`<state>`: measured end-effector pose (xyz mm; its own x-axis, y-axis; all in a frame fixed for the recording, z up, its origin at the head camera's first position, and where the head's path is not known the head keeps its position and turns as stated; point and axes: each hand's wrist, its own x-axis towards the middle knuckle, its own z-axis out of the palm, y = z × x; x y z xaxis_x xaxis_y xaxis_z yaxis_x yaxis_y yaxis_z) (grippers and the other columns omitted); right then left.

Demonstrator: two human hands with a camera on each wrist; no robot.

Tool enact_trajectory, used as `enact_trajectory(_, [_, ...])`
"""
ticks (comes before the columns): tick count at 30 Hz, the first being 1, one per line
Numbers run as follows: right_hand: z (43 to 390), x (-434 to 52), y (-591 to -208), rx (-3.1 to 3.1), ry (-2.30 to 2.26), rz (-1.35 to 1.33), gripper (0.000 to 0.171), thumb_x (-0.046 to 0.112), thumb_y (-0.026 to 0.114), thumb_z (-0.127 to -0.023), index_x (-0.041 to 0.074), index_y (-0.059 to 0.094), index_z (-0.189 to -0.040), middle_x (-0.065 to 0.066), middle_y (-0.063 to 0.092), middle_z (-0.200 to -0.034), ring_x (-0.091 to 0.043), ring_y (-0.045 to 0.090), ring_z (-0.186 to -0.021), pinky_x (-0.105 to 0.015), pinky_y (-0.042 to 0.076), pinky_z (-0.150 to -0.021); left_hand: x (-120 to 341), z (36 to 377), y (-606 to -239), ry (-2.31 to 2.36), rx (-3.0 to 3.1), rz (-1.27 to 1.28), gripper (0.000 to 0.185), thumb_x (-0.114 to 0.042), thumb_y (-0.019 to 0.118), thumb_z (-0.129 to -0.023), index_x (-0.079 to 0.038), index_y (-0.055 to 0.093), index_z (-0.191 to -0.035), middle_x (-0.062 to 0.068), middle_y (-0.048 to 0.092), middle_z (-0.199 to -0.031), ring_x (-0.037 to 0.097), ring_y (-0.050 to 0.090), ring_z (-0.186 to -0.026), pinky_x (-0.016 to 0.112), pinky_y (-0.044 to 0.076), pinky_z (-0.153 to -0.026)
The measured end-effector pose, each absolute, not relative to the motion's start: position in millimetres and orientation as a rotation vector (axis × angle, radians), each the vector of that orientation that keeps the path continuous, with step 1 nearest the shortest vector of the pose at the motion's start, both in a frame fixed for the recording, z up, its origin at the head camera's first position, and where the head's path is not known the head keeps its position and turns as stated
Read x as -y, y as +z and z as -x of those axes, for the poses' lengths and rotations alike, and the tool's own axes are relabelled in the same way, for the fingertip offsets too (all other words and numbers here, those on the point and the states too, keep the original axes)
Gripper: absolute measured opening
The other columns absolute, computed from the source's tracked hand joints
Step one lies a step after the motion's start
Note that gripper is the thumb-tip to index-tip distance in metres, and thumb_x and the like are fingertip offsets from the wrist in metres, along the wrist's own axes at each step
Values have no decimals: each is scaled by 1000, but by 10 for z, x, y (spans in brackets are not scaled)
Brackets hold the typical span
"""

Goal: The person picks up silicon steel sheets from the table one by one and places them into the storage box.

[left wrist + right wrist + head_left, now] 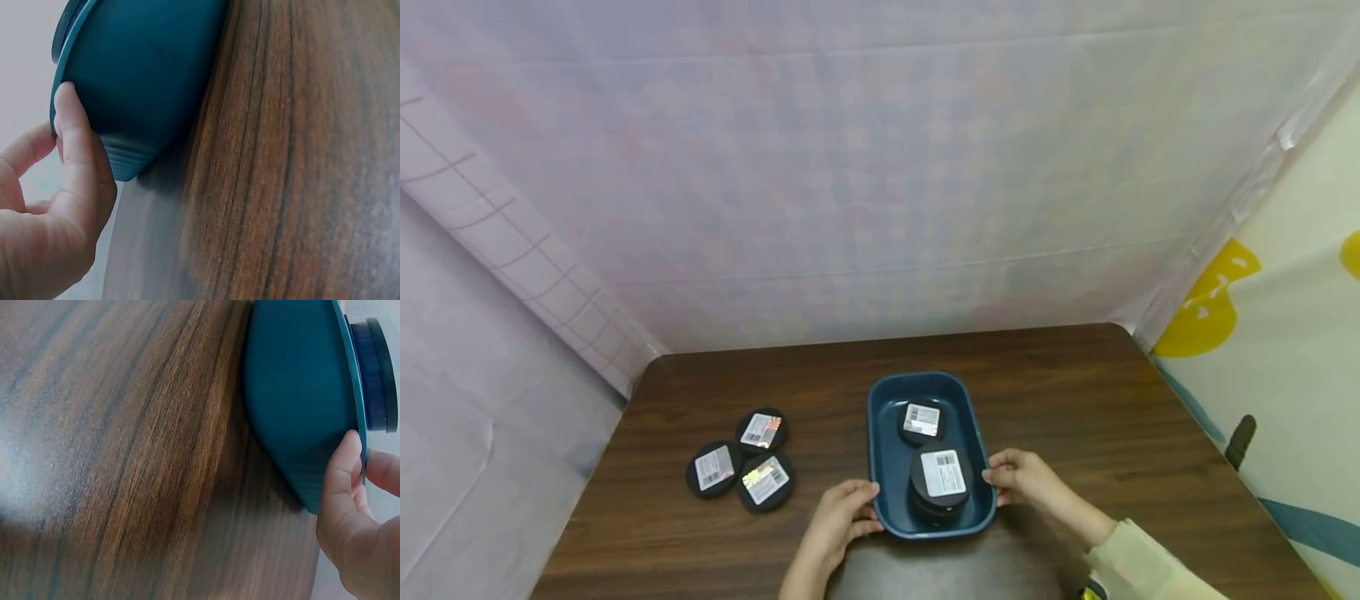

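A smooth dark blue tray (pixel 880 417), long with round corners, sits on a brown worktop (pixel 1075 400) with wood lines running along it. Both hands are clamped on the tray's near end: the left hand (pixel 838 521) grips the near left corner and the right hand (pixel 1026 481) grips the right rim, each with the thumb over the edge. Inside the tray are 2 round black tins (pixel 938 483), each with a white sticker on top; the near one looks taller than the far one (pixel 921 421). Off to the left, well apart from the tray, 3 more flat black round tins (pixel 741 462) lie close together, 2 with shiny stickers. The head view shows all 5 tins and both hands. The left wrist view shows only the tray's curved outside wall (pixel 144 75) and ridged bottom. The right wrist view shows a tin's edge (pixel 380 375) poking above the rim.
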<state>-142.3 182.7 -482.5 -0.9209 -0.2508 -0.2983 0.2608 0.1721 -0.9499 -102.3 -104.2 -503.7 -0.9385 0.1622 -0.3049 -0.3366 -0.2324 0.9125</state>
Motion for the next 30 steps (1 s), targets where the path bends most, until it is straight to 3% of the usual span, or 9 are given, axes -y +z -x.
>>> enact_trajectory(10, [1432, -1842, -4853, -2046, -1812, 15, 32, 5, 61, -83, -16, 46, -102, -6, 53, -75, -14, 54, -60, -26, 54, -56, 1013, 1012, -5005, 2216, -1818, 248, 24, -13, 59, -87, 8, 53, -98, 3, 52, -71, 10, 53, -62, 23, 55, -56])
enact_trajectory(17, [1437, -1842, -4854, -2036, -1824, 17, 30, 5, 61, -83, -14, 46, -100, -6, 54, -73, -13, 54, -60, -25, 53, -55, 1015, 1003, -4965, 2196, -1913, 241, 36, -9, 58, -88, 14, 47, -113, 6, 58, -76, 11, 55, -61, 27, 57, -56])
enact_trajectory(23, [1441, -1849, -4854, -2035, -1828, 24, 29, 3, 59, -83, -15, 45, -101, -7, 54, -73, -13, 54, -60, -24, 53, -55, 1057, 1000, -4934, 2038, -2330, 145, 29, -9, 59, -88, 10, 59, -110, 16, 67, -88, 17, 63, -69, 27, 57, -60])
enact_trajectory(27, [1437, -1851, -4859, -2034, -1832, 37, 28, 3, 59, -83, -14, 46, -100, -7, 54, -74, -13, 54, -60, -25, 53, -55, 1081, 985, -4905, 1804, -2686, 59, 27, -12, 63, -87, 3, 64, -110, 13, 69, -98, 23, 67, -85, 29, 56, -72])
enact_trajectory(30, [1437, -1848, -4863, -2033, -1831, 35, 29, 4, 60, -83, -14, 45, -100, -7, 54, -73, -13, 54, -60, -25, 53, -55, 1102, 968, -4874, 1614, -2870, 12, 35, -11, 63, -87, 0, 60, -120, 16, 64, -113, 30, 62, -103, 40, 51, -89])
